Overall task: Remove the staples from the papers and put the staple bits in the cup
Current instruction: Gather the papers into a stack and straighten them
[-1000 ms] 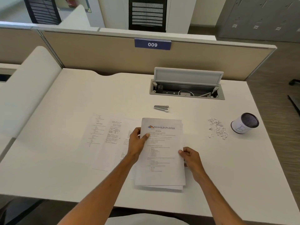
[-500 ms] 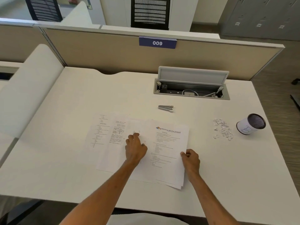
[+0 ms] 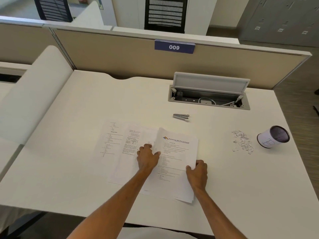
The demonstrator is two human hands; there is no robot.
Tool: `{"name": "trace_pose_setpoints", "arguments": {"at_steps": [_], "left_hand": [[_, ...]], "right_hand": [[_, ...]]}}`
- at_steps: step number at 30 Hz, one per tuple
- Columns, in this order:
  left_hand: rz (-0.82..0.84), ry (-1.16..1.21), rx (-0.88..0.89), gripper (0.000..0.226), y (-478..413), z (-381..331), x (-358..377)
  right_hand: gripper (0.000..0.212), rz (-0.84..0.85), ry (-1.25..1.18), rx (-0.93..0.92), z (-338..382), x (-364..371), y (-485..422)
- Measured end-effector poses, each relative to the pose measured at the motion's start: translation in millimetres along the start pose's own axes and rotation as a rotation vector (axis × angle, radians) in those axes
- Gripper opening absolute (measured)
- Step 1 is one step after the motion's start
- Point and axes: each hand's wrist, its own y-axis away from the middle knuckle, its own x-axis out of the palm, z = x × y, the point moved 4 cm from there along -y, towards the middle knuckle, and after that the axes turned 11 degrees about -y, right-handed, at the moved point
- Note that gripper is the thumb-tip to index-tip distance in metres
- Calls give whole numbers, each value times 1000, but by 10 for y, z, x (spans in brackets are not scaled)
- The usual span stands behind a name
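A stack of printed papers (image 3: 177,157) with a coloured school heading lies in front of me on the white desk (image 3: 86,107). My right hand (image 3: 197,174) pinches its right edge. My left hand (image 3: 147,157) lies flat on the sheets beside it, thumb at the stack's lifted left edge. More loose sheets (image 3: 117,144) spread to the left. A metal staple remover (image 3: 181,117) rests beyond the papers, untouched. A pile of small white bits (image 3: 242,141) sits at the right, next to a white cup (image 3: 272,137) tipped so its dark mouth faces up and right.
An open cable tray (image 3: 208,99) with a raised grey lid is set into the desk at the back right. A beige partition (image 3: 120,54) labelled 009 closes off the far edge. The desk's right edge runs just past the cup.
The top stack slid right off the spread sheets. My left hand let go of its top edge and dropped flat onto the papers; my right hand stayed on the stack's right edge.
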Motion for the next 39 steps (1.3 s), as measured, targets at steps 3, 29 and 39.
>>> {"name": "trace_pose_setpoints", "arguments": {"at_steps": [3, 29, 39], "left_hand": [[-31, 22, 10, 34, 3, 40, -47], [-127, -44, 6, 40, -22, 391, -386], [-87, 137, -5, 20, -79, 507, -472]], "right_hand": [[25, 41, 1, -18, 25, 42, -4], [35, 127, 267, -212, 201, 352, 206], [36, 144, 255, -218, 251, 466, 238]]}}
